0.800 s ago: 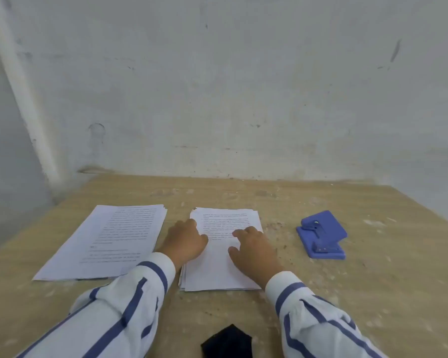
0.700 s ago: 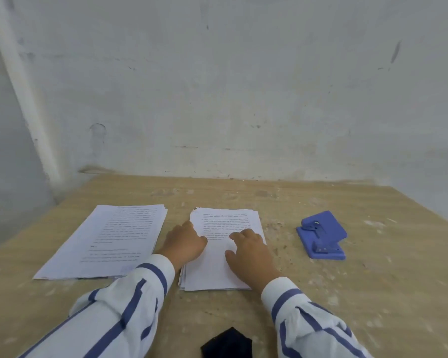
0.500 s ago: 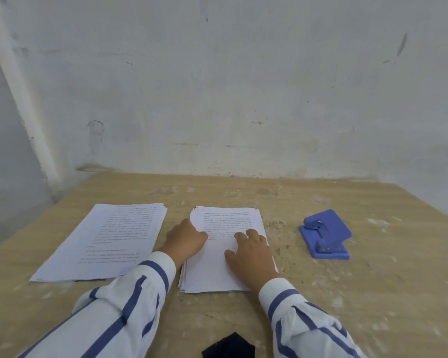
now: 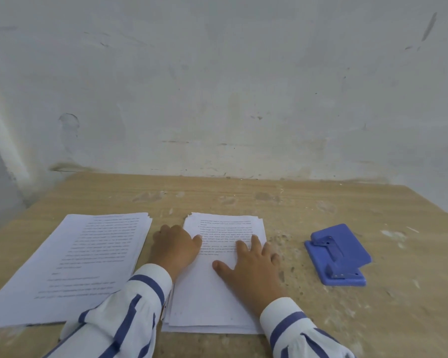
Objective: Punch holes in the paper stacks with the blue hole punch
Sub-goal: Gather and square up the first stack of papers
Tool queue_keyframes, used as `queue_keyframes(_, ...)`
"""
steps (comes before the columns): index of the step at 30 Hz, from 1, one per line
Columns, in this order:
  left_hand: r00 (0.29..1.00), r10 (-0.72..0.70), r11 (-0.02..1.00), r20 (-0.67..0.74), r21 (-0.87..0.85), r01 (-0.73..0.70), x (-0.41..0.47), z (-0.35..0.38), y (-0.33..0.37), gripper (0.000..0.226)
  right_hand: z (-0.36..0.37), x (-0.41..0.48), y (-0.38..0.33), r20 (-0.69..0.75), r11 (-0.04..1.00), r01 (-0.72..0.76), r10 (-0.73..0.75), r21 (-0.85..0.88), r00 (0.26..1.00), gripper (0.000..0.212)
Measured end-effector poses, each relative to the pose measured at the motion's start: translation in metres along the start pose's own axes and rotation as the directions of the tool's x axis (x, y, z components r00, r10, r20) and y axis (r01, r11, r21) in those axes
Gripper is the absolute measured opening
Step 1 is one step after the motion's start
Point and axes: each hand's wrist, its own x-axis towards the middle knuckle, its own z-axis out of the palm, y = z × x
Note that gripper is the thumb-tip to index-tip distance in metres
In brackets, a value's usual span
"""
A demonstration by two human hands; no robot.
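1. Both hands are lying on the centre paper stack [image 4: 207,301], low in the middle of the frame, as I am watching the feed.
2. I am seeing the left hand [image 4: 175,250] grasping the stack's left edge. Its thumb is lying on the top sheet and its fingers are curling down along the side. Whether the fingertips are reaching under the sheets I cannot tell.
3. I am seeing the right hand [image 4: 251,270] released and flat, its straight fingers spreading over the right half of the top sheet and pressing on it. The outer fingers are reaching past the stack's right edge over the table [image 4: 243,197].
4. The blue hole punch [image 4: 339,254] is sitting on the table at the right of the frame, level with the hands and apart from both of them.
5. The left paper stack [image 4: 75,267] is lying at the lower left of the frame, just beside the left hand. Its printed side is facing up and its sheets are fanning slightly at the far corner.
6. The left sleeve [image 4: 130,319] and right sleeve [image 4: 295,332], white with blue stripes, are running off the bottom edge.
7. The table is showing pale wood grain with whitish flecks, and a scuffed white wall [image 4: 217,86] is filling the upper half.
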Motion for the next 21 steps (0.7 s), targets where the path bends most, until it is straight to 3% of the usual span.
queue_keyframes(4,0.998,-0.005,1.0,0.068,0.005,0.004,0.011,-0.003,0.005,0.063,0.002,0.002,0.001,0.005,1.0,0.005,-0.005,-0.01,1.0,0.082)
queue_keyframes(7,0.99,0.02,1.0,0.143,-0.021,-0.018,0.013,-0.01,0.006,0.053,0.002,0.002,0.001,0.009,1.0,0.003,-0.003,-0.006,1.0,0.083)
queue_keyframes(12,0.971,0.022,0.957,0.236,-0.286,0.047,0.015,-0.025,0.008,0.021,0.001,0.001,0.001,0.008,1.0,0.015,-0.015,0.012,1.0,0.081)
queue_keyframes(16,0.94,-0.01,0.845,0.34,-0.501,0.19,0.011,-0.036,0.004,0.018,0.0,-0.001,0.0,0.006,1.0,0.023,-0.023,0.02,1.0,0.08)
queue_keyframes(21,0.921,-0.017,0.799,0.389,-0.548,0.247,-0.002,-0.041,0.009,0.014,0.0,-0.001,0.001,-0.006,0.999,0.036,-0.035,0.029,0.999,0.081)
